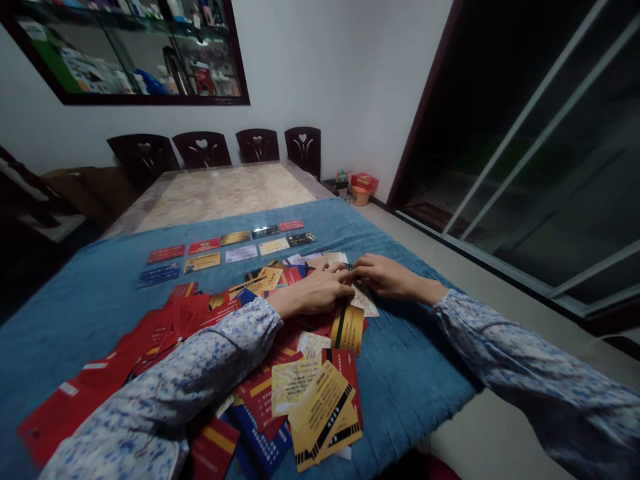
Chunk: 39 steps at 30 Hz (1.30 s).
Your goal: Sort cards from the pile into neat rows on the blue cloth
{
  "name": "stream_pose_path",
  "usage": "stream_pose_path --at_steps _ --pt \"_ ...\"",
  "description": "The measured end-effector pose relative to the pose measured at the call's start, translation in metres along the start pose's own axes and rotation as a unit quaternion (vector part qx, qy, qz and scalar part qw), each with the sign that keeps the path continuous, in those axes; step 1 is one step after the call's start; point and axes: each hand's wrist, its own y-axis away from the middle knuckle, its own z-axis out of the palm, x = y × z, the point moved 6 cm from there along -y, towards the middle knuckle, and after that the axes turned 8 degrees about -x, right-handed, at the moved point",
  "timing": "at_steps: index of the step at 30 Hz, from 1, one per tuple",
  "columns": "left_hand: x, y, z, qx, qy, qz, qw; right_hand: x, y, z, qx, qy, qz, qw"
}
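Note:
My left hand [320, 291] lies over the right part of a loose heap of plastic cards, fingers bent and closed. Against its fingertips, my right hand [381, 275] is closed too, its fingers curled. A dark card [349, 267] shows in part between the fingertips of both hands; the rest of it is hidden. Under and beside the hands lie a pale patterned card [365, 301] and a gold card [349, 328] with a black stripe. Nearer me are yellow cards [323, 413], a blue card [260, 433] and red cards [165, 327], overlapping at many angles.
Beyond the heap, several cards lie apart in two rows, among them a white card [241, 253] and a red card [204, 246]. A blue cloth [400, 373] covers the near part of the marble table [230, 190]. Dark chairs [201, 150] stand behind.

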Motion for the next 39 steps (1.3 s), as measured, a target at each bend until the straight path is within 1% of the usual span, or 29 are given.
stream_pose_path --at_steps 6,10,13,15,18,21,24,28,33,36,39 --pt "-0.003 -0.006 -0.002 0.005 -0.055 -0.028 0.998 0.0 0.008 0.012 -0.021 -0.062 -0.036 0.997" --pt "-0.004 -0.013 -0.001 -0.021 -0.078 -0.057 0.995 0.002 0.013 0.015 -0.053 -0.067 -0.012 0.996" --pt "-0.001 -0.017 0.0 -0.026 -0.079 -0.044 0.996 0.003 0.015 0.012 -0.072 -0.044 0.012 0.996" --pt "0.001 -0.019 -0.002 -0.011 -0.069 -0.034 0.997 0.002 0.016 0.008 -0.073 -0.013 0.017 0.997" --pt "0.0 -0.019 -0.005 0.003 -0.053 -0.048 0.997 0.001 0.018 0.004 -0.072 0.035 0.012 0.997" --pt "0.004 -0.018 -0.007 -0.015 -0.043 -0.054 0.997 0.004 0.021 0.003 -0.069 0.061 0.018 0.996" --pt "0.012 -0.018 -0.012 -0.021 -0.036 -0.063 0.997 0.009 0.024 0.004 -0.063 0.063 0.03 0.996" --pt "0.016 -0.022 -0.012 -0.044 -0.027 -0.102 0.993 0.012 0.024 0.006 -0.051 0.023 0.046 0.997" --pt "0.01 -0.023 -0.008 -0.069 -0.007 -0.131 0.989 0.011 0.018 0.01 -0.041 -0.067 0.019 0.997" --pt "0.005 -0.02 -0.008 -0.057 0.007 -0.15 0.987 0.013 0.014 0.011 -0.037 -0.091 0.009 0.995" --pt "0.002 -0.018 -0.009 -0.04 0.018 -0.164 0.986 0.014 0.01 0.01 -0.027 -0.093 0.002 0.995"
